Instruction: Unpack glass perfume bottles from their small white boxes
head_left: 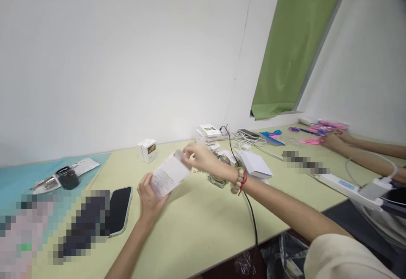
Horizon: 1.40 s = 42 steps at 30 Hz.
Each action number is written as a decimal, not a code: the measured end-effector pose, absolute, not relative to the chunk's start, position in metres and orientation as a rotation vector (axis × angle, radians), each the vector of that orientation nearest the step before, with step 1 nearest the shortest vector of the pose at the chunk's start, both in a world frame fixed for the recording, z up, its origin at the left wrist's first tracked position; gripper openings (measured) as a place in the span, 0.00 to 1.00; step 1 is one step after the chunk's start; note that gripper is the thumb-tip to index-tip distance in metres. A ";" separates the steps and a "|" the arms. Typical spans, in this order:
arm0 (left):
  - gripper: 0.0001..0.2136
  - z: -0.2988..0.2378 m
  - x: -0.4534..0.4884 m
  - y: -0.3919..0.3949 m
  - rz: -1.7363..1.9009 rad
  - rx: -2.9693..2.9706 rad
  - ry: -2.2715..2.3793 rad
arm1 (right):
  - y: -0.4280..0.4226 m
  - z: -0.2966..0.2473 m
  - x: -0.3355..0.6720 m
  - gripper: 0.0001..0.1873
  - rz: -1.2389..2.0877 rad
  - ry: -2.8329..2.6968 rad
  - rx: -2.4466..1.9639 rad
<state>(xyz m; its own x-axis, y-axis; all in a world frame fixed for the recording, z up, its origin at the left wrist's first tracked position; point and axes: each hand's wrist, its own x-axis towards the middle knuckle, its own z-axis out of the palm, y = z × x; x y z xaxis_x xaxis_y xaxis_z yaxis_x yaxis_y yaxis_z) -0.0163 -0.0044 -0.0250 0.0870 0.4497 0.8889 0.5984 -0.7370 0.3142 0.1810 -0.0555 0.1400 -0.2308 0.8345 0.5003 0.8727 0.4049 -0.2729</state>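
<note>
A white box with fine print [169, 175] is held tilted above the table, its printed face toward me. My left hand [152, 196] wraps round its lower end. At the upper end, the fingers of my right hand [198, 158] pinch the box's edge or flap; the exact grip is blurred. Behind my right wrist lie a small pile of shiny wrapped items [218, 179] and a stack of small white boxes [208, 133]. A larger white box [255, 165] rests to the right of my wrist.
Small white boxes [147, 150] stand near the wall. A smartphone [120, 209] lies at left, with a dark jar [67, 177] beyond it. A black cable [252, 211] crosses the table's front edge. A power strip [345, 188] and another person's hands [334, 141] are at right.
</note>
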 end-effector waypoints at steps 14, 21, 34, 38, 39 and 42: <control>0.35 -0.038 -0.014 0.002 -1.635 -2.293 -1.187 | -0.118 0.103 0.429 0.19 -0.639 -1.663 -1.803; 0.42 -0.044 -0.010 0.004 -1.867 -2.421 -1.036 | -0.111 0.078 0.430 0.16 -0.353 -1.921 -1.980; 0.29 -0.028 -0.014 -0.008 -1.873 -3.400 -1.020 | -0.057 0.108 0.170 0.14 -0.466 -2.853 -0.924; 0.29 -0.034 -0.014 0.006 -2.769 -2.958 -1.375 | -0.025 0.134 0.199 0.12 -0.353 -2.470 -1.133; 0.29 -0.035 -0.014 0.008 -2.881 -2.827 -1.511 | -0.015 0.144 0.216 0.18 -0.313 -2.243 -1.229; 0.26 -0.035 -0.012 0.008 -2.734 -2.733 -1.853 | 0.017 0.167 0.275 0.39 -0.277 -1.400 -1.363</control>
